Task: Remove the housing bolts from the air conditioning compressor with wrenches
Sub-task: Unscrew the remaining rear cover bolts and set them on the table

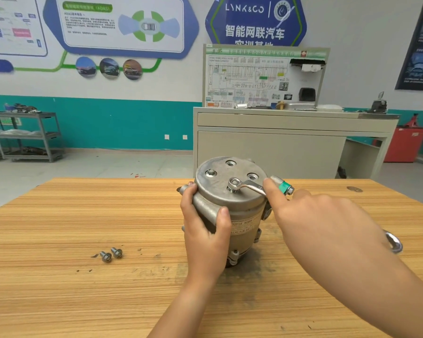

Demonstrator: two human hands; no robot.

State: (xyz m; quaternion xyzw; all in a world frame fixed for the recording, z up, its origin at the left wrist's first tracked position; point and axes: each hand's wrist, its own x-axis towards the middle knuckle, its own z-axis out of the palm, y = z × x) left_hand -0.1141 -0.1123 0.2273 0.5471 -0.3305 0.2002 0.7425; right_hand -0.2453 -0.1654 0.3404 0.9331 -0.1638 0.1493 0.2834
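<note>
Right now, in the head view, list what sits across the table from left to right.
Two loose bolts → left hand, gripping the compressor → wrench seated on its top → right hand → ring end of a second wrench.

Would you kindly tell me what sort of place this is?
Probably a car-mechanics training workshop: a wiring-diagram board stands on a cabinet, car-technology posters cover the wall, and a compressor sits on a wooden bench with a wrench on it.
</note>
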